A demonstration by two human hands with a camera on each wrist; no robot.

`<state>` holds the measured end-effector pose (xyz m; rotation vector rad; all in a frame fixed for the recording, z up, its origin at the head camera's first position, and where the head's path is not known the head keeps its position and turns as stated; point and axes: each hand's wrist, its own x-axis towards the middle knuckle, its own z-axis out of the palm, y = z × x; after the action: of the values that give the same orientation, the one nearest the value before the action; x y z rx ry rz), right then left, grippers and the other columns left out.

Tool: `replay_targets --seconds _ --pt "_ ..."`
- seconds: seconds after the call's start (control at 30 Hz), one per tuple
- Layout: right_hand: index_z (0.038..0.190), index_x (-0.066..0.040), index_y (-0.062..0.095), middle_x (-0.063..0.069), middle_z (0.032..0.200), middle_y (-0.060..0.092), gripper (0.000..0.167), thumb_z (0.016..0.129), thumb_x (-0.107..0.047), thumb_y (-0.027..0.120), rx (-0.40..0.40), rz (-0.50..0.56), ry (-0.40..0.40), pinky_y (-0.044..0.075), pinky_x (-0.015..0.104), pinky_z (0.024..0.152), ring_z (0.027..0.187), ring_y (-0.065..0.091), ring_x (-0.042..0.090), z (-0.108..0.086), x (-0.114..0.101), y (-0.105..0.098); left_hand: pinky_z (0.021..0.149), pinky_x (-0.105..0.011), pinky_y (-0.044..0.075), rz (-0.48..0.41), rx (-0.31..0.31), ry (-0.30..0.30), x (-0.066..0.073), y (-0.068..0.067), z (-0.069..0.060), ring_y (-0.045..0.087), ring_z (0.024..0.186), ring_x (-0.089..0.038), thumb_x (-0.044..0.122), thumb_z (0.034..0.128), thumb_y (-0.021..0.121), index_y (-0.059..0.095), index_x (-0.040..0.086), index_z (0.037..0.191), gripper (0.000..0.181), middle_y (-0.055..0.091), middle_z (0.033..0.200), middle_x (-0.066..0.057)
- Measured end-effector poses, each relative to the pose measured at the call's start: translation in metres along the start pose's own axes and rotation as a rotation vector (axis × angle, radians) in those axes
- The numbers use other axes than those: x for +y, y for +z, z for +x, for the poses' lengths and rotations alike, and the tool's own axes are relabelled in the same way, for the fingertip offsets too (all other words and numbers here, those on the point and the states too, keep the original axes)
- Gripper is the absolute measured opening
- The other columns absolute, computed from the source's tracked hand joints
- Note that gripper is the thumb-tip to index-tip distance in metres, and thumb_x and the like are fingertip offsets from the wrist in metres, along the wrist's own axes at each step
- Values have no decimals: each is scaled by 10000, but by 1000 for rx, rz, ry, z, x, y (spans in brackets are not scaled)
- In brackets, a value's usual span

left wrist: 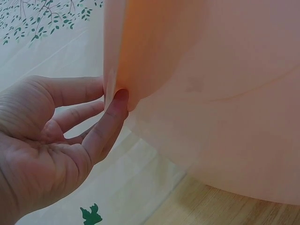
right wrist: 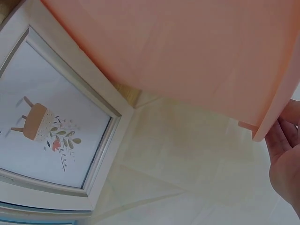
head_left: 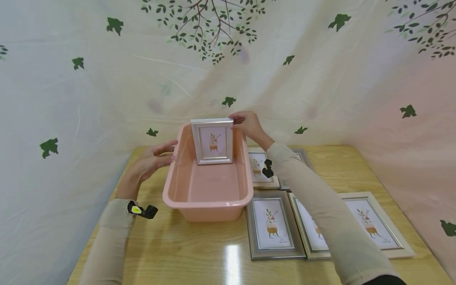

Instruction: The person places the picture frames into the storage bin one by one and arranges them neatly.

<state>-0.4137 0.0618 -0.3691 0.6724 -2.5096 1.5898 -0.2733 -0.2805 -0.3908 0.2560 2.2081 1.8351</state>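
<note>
A pink plastic tub [head_left: 210,213] stands on the table. Inside its far end, a small silver picture frame [head_left: 213,141] with a potted-plant print stands nearly upright. My right hand [head_left: 249,126] holds this frame by its upper right corner; in the right wrist view the tub's wall hides part of the hand [right wrist: 287,164] and all of the frame. At the tub's left side, my left hand [head_left: 149,160] pinches the rim, with the thumb and fingers on opposite sides of the rim [left wrist: 110,84] in the left wrist view.
Right of the tub lie several more picture frames: a cream one [head_left: 265,185] by its far side, a grey one [head_left: 276,253] nearer, and a wide white one [head_left: 402,249] at far right. My right forearm crosses over some. A printed curtain [head_left: 228,79] hangs behind the table [head_left: 199,253].
</note>
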Motion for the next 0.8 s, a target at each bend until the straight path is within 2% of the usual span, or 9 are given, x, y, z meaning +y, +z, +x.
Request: replay_targets --seconds 0.17,0.27,0.43,0.63,0.8 --pt "1192 44 708 203 1188 695 363 837 76 773 7 -42 -8 559 296 906 1083 680 309 -1 2 2 947 -246 514 -1 0 1 -3 1 -1 520 1271 -252 32 998 620 316 105 1591 671 344 1523 -228" --pt "1211 38 702 195 1229 681 376 843 78 765 6 -44 -9 544 291 936 1134 665 303 0 5 1 952 -250 510 -1 0 4 -3 2 -1 502 1295 -286 35 998 622 317 106 1591 671 347 1522 -225" --pt "1235 31 689 193 1240 677 386 857 70 756 -9 -49 -13 551 302 926 1120 669 301 1 7 0 958 -246 506 0 -10 9 -3 3 -2 474 1329 -317 46 1002 618 308 109 1594 672 352 1526 -220" --pt "1261 18 676 185 1260 669 396 873 30 758 -36 -62 -14 549 302 929 1132 664 287 2 6 -1 957 -246 514 -39 -15 10 -4 2 -2 567 1200 -155 22 1010 592 284 90 1598 668 339 1518 -228" --pt "1261 28 673 193 1253 670 393 877 27 756 -50 -71 -15 553 304 919 1121 669 293 3 4 -1 952 -247 519 -60 -7 13 -4 3 -2 592 1145 -99 2 1007 585 281 74 1596 666 333 1507 -240"
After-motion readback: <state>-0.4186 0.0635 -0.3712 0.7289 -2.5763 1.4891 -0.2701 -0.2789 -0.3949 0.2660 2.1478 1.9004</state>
